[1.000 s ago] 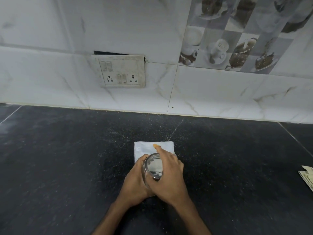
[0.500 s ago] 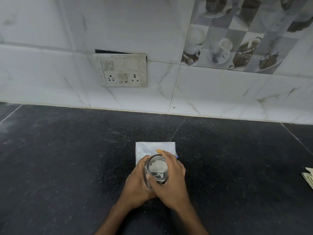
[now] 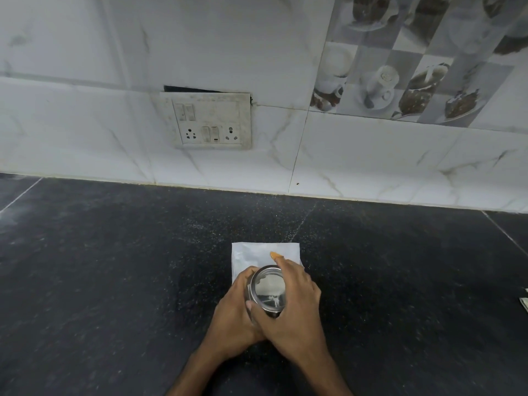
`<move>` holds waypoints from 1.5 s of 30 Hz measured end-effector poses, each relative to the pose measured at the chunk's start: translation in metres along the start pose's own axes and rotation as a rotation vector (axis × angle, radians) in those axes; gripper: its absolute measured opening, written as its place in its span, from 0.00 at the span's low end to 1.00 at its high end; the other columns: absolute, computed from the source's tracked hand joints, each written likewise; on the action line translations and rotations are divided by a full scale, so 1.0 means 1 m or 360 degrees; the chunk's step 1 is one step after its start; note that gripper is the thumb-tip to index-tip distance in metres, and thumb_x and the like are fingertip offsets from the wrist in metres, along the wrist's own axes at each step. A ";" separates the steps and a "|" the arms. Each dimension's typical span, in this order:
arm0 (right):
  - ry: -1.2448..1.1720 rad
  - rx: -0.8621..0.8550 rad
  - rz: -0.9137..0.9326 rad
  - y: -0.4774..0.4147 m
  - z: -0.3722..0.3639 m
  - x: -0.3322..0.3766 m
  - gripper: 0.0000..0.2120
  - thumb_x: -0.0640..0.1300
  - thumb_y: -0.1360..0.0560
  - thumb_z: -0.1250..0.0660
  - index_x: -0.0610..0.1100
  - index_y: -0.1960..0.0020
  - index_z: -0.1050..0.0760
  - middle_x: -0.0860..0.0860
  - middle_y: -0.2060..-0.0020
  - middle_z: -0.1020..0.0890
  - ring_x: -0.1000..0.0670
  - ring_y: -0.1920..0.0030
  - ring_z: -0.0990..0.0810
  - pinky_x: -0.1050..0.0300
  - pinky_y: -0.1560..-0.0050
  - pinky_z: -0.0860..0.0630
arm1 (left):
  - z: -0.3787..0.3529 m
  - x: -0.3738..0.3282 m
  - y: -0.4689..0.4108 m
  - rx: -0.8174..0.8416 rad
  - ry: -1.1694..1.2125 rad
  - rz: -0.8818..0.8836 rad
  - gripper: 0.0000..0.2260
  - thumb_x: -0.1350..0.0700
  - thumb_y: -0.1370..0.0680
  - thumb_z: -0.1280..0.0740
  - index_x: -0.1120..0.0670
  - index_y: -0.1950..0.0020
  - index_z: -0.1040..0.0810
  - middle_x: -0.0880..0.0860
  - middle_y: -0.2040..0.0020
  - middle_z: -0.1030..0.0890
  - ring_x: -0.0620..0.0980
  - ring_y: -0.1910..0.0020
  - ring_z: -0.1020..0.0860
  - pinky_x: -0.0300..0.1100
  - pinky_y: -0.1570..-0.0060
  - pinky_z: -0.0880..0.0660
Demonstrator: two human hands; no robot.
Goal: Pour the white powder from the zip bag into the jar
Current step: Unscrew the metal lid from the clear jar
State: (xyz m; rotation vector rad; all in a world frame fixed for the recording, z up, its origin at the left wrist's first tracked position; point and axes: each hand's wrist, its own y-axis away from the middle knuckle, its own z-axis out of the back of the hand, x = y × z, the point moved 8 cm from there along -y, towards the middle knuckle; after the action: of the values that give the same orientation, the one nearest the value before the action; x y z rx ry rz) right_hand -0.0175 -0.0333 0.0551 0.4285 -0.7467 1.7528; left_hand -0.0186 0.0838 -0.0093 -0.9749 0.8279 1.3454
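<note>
On the far wall, a bit left, we see a switch plate [image 3: 211, 121]. Near us, mid black counter [image 3: 100, 267], our L hand [image 3: 231, 318] wraps its fingers round the side of the jar [image 3: 267, 290]. The white zip bag [image 3: 254, 254] lies flat, poking out on the jar's far side; can't tell if the jar sits on it. Our R hand [image 3: 294, 312] grips the jar's shiny top w/ thumb & fingers, one finger stretched over the bag. Far right are cup-pic tiles [image 3: 400, 81]. A bit of paper [image 3: 524, 305] peeks in at the right edge.
</note>
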 end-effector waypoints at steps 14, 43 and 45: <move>0.0002 0.0076 0.0101 -0.008 0.007 0.000 0.39 0.65 0.36 0.31 0.59 0.29 0.38 0.65 0.32 0.34 0.66 0.29 0.42 0.56 0.26 0.47 | -0.003 0.006 -0.001 0.0003 -0.0025 0.0013 0.37 0.48 0.37 0.19 0.39 0.33 0.33 0.38 0.38 0.22 0.38 0.40 0.21 0.49 0.41 0.22; -0.0130 0.0313 0.0102 -0.011 0.001 -0.005 0.40 0.60 0.36 0.28 0.69 0.29 0.45 0.72 0.35 0.34 0.70 0.32 0.41 0.51 0.26 0.47 | -0.002 0.002 -0.001 0.0033 0.0008 0.0005 0.40 0.50 0.40 0.17 0.36 0.34 0.33 0.38 0.38 0.21 0.38 0.40 0.21 0.49 0.40 0.22; -0.0092 0.0236 0.0081 -0.012 0.004 -0.004 0.44 0.65 0.37 0.29 0.64 0.26 0.45 0.70 0.34 0.34 0.68 0.32 0.40 0.56 0.28 0.47 | -0.003 0.004 0.000 0.0037 0.0008 0.0004 0.41 0.49 0.40 0.17 0.36 0.34 0.34 0.39 0.38 0.21 0.39 0.39 0.21 0.50 0.40 0.22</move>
State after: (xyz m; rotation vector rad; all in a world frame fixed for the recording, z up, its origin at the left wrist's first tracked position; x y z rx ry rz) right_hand -0.0055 -0.0373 0.0588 0.5666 -0.6754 1.8575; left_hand -0.0181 0.0827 -0.0142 -0.9597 0.8473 1.3330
